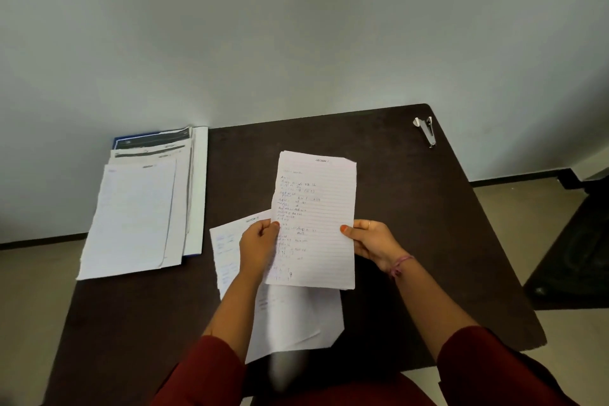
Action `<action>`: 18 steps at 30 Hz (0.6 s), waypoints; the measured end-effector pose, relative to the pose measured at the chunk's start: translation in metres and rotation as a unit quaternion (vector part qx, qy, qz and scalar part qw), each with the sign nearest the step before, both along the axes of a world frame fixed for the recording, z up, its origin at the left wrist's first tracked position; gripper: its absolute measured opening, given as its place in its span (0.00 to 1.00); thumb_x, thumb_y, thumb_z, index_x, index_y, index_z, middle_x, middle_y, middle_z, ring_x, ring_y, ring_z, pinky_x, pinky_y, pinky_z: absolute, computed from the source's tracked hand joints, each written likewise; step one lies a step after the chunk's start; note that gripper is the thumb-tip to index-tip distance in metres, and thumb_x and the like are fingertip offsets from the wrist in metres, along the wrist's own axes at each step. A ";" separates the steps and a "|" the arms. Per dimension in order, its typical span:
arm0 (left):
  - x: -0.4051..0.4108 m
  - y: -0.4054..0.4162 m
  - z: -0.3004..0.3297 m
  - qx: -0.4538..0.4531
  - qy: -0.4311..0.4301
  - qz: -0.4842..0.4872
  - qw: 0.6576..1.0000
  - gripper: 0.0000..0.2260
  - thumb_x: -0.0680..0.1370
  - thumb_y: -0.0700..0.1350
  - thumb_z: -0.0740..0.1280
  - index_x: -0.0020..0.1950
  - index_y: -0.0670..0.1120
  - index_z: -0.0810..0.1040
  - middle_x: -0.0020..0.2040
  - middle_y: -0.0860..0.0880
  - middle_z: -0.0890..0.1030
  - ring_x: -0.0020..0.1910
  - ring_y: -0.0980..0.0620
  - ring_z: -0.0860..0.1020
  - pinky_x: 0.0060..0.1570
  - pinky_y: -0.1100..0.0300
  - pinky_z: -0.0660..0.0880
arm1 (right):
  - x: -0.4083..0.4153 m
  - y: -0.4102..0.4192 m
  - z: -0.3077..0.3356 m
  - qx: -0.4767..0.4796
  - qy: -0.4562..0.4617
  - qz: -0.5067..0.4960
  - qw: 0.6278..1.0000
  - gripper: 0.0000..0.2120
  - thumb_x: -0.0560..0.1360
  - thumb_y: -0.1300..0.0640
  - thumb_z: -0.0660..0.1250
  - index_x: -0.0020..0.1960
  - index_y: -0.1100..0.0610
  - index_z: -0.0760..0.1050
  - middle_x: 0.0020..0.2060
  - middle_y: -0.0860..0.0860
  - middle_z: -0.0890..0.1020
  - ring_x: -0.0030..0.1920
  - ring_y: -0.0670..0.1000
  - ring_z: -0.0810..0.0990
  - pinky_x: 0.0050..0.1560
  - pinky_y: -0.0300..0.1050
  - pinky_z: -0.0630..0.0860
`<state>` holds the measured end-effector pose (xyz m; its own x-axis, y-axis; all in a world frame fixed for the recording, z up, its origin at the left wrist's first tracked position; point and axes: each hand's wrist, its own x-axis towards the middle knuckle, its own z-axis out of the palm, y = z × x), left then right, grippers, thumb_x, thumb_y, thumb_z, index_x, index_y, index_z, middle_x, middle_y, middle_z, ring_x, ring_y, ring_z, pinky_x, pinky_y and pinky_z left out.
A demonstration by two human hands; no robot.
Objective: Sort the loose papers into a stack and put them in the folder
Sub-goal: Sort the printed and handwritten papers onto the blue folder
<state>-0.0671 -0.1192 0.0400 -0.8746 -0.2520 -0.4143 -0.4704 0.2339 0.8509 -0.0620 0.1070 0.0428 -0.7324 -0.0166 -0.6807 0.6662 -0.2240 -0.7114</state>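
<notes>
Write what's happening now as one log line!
left hand: holds lined sheet | right hand: holds same sheet | loose papers: on table | folder: open, papers inside

— What's in the hands?
— The left hand point(258, 245) and right hand point(370, 242) pinch a handwritten lined sheet point(314, 208) above a dark table point(428, 224).
— Anything else?
— Stacked papers point(131, 217) on a folder point(197, 191), left.
</notes>
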 end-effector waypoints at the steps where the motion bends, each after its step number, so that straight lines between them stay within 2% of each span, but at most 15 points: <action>1: 0.007 -0.011 -0.002 0.008 -0.008 0.008 1.000 0.12 0.79 0.45 0.64 0.41 0.39 0.78 0.39 0.44 0.80 0.37 0.50 0.75 0.40 0.56 0.71 | 0.003 -0.009 -0.001 0.010 0.002 0.011 1.000 0.08 0.75 0.62 0.70 0.53 0.62 0.78 0.48 0.56 0.85 0.46 0.52 0.84 0.44 0.42 0.82; 4: 0.029 -0.040 -0.008 0.021 -0.032 0.022 0.999 0.09 0.78 0.47 0.66 0.43 0.44 0.81 0.43 0.47 0.83 0.44 0.46 0.80 0.46 0.51 0.77 | 0.012 -0.036 -0.001 0.051 0.010 0.046 0.998 0.07 0.75 0.62 0.69 0.53 0.61 0.79 0.48 0.56 0.85 0.46 0.53 0.84 0.44 0.43 0.81; 6: 0.045 -0.058 -0.013 0.030 -0.037 0.037 0.998 0.09 0.78 0.45 0.66 0.42 0.42 0.81 0.43 0.45 0.84 0.46 0.43 0.81 0.47 0.49 0.77 | 0.020 -0.055 0.001 0.079 0.024 0.066 0.994 0.07 0.76 0.62 0.68 0.53 0.61 0.79 0.46 0.55 0.85 0.42 0.51 0.84 0.41 0.42 0.81; 9: 0.065 -0.078 -0.017 0.031 -0.048 0.063 0.996 0.07 0.77 0.43 0.67 0.42 0.41 0.81 0.45 0.42 0.83 0.47 0.42 0.81 0.50 0.47 0.77 | 0.032 -0.081 0.002 0.127 0.052 0.076 0.988 0.05 0.77 0.66 0.65 0.49 0.62 0.79 0.29 0.48 0.81 0.29 0.44 0.78 0.30 0.37 0.75; 11: 0.075 -0.089 -0.020 0.032 -0.057 0.069 0.995 0.06 0.77 0.44 0.67 0.43 0.44 0.81 0.45 0.44 0.83 0.46 0.45 0.82 0.51 0.47 0.78 | 0.038 -0.095 -0.004 0.175 0.059 0.068 0.981 0.05 0.76 0.67 0.65 0.46 0.65 0.79 0.26 0.50 0.75 0.29 0.50 0.73 0.33 0.40 0.73; 13: 0.084 -0.097 -0.022 0.023 -0.063 0.065 0.996 0.06 0.77 0.45 0.68 0.46 0.44 0.81 0.44 0.43 0.83 0.43 0.47 0.81 0.45 0.51 0.79 | 0.044 -0.105 -0.010 0.219 0.065 0.077 0.970 0.05 0.74 0.67 0.65 0.44 0.70 0.77 0.27 0.52 0.71 0.32 0.53 0.70 0.36 0.42 0.72; 14: 0.088 -0.102 -0.023 0.018 -0.063 0.063 0.996 0.06 0.77 0.46 0.68 0.47 0.44 0.81 0.43 0.43 0.83 0.40 0.49 0.80 0.41 0.54 0.78 | 0.046 -0.111 -0.012 0.237 0.066 0.085 0.965 0.05 0.74 0.66 0.65 0.42 0.68 0.77 0.26 0.50 0.72 0.32 0.51 0.70 0.37 0.42 0.72; 16: 0.096 -0.110 -0.025 0.008 -0.064 0.054 0.996 0.06 0.77 0.46 0.68 0.49 0.43 0.80 0.41 0.43 0.83 0.38 0.51 0.79 0.38 0.59 0.76 | 0.051 -0.119 -0.017 0.270 0.064 0.100 0.955 0.04 0.73 0.63 0.67 0.40 0.58 0.76 0.24 0.42 0.73 0.31 0.46 0.72 0.41 0.42 0.73; 18: 0.102 -0.117 -0.025 0.005 -0.069 0.036 0.997 0.05 0.77 0.45 0.68 0.48 0.43 0.79 0.38 0.44 0.82 0.37 0.52 0.78 0.37 0.59 0.75 | 0.055 -0.125 -0.019 0.292 0.066 0.112 0.948 0.04 0.73 0.62 0.68 0.46 0.55 0.76 0.28 0.44 0.74 0.36 0.45 0.74 0.44 0.40 0.73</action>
